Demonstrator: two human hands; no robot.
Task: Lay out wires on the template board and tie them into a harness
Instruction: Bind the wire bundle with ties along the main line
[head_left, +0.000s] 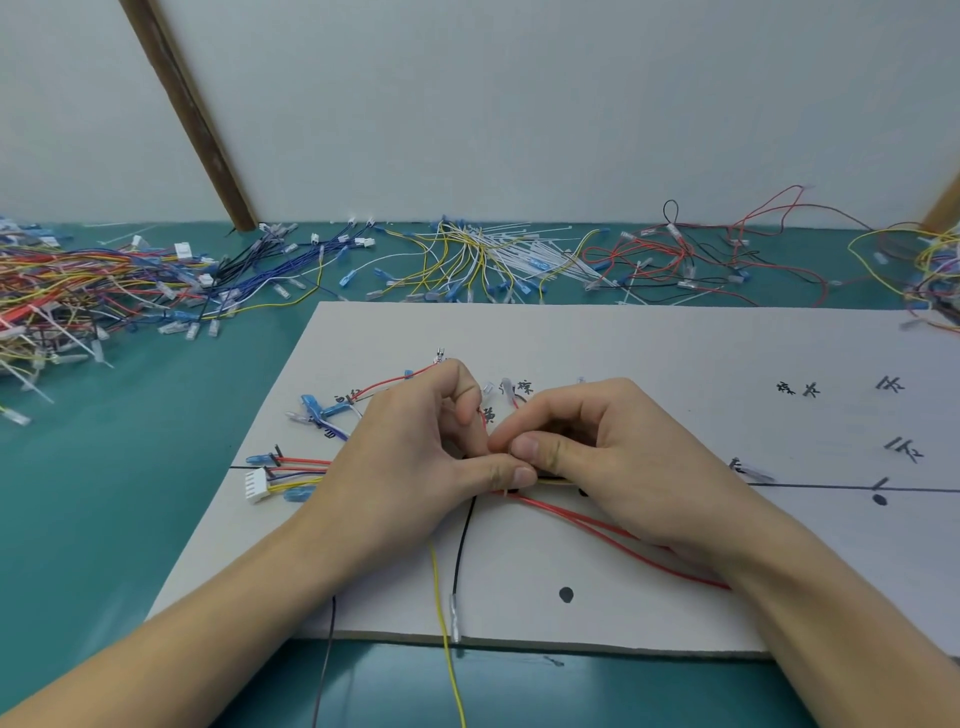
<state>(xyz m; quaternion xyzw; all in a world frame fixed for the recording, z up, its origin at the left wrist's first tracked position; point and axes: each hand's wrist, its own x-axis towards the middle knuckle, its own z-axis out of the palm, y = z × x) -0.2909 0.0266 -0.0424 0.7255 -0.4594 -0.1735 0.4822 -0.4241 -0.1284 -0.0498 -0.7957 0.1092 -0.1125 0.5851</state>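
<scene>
On the pale, matte template board (649, 353) lies a thin bundle of wires (306, 470), red, yellow and blue, ending in a white plastic connector (258, 484). The left hand (415, 467) and right hand (613, 462) meet together, both pinching the bundle at the middle.

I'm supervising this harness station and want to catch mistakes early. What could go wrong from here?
Both hands, left hand and right hand, pinch the wire bundle at one spot, so the loose red wires trailing under the right wrist may get dragged off the white template board. The yellow wire hanging past the board's near edge could snag.
</scene>
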